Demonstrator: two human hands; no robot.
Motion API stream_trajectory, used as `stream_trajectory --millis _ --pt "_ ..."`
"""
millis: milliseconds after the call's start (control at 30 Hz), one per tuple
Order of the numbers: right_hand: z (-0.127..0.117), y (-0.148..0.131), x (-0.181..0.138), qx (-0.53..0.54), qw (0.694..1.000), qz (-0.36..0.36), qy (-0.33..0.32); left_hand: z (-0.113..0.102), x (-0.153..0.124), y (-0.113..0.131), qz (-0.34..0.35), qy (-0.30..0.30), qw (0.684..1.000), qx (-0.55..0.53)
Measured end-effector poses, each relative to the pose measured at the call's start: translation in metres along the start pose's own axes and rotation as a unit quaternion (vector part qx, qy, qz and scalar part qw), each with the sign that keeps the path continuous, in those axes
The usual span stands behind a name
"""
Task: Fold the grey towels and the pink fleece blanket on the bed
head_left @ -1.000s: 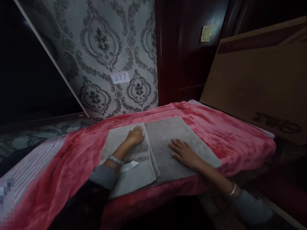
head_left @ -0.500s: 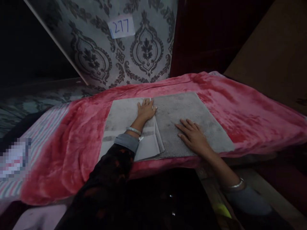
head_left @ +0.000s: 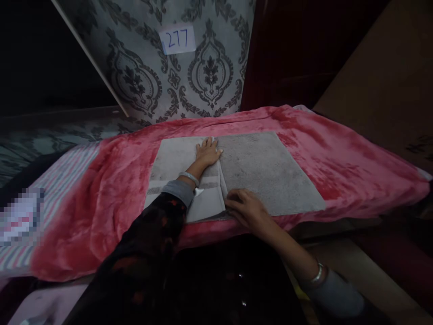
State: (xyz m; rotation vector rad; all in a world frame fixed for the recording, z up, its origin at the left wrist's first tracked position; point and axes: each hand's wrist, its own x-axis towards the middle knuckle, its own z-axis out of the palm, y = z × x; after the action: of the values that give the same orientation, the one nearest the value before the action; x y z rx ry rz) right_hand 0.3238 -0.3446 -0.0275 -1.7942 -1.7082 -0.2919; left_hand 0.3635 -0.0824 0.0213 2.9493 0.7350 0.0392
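Note:
A grey towel (head_left: 264, 176) lies spread over a pink-red blanket, its left part folded over so that a paler side with stripes shows. My left hand (head_left: 208, 153) rests flat on the folded part near its far edge, fingers spread. At the near end of the fold, my right hand (head_left: 248, 210) has its fingers bent together round the towel's corner edge. Its fingertips partly hide that corner. Each wrist wears a silver bangle.
The pink-red blanket (head_left: 345, 153) covers the raised surface, with a striped cloth (head_left: 67, 180) at its left. Behind stands a patterned wall (head_left: 176, 97) bearing a paper marked 277 (head_left: 177, 39). A brown panel (head_left: 379, 67) rises at the right.
My right hand has moved left and nearer to me, from lying flat on the towel to the fold's near corner, its fingers closing. My left hand stays on the fold.

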Motion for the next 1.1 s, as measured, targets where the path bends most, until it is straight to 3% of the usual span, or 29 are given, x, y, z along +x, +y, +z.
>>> stream_trajectory --millis 100,200,733,967,1100 --pt "0.008 -0.003 0.003 -0.032 0.999 -0.01 0.004 -0.007 0.004 -0.003 0.001 -0.022 1.0 -0.002" --pt "0.017 -0.008 0.004 -0.041 0.999 -0.01 0.009 -0.01 0.007 -0.006 0.005 -0.005 1.0 0.0" --pt "0.029 -0.012 -0.011 0.045 0.996 -0.007 0.082 0.006 0.004 -0.008 0.017 0.029 0.999 0.005" --pt "0.002 -0.029 -0.007 0.108 0.989 0.006 0.097 0.004 0.001 -0.007 0.016 0.033 0.999 -0.002" --pt "-0.006 -0.039 0.007 0.079 0.991 0.024 0.105 0.003 -0.001 -0.007 0.017 0.039 0.999 -0.005"
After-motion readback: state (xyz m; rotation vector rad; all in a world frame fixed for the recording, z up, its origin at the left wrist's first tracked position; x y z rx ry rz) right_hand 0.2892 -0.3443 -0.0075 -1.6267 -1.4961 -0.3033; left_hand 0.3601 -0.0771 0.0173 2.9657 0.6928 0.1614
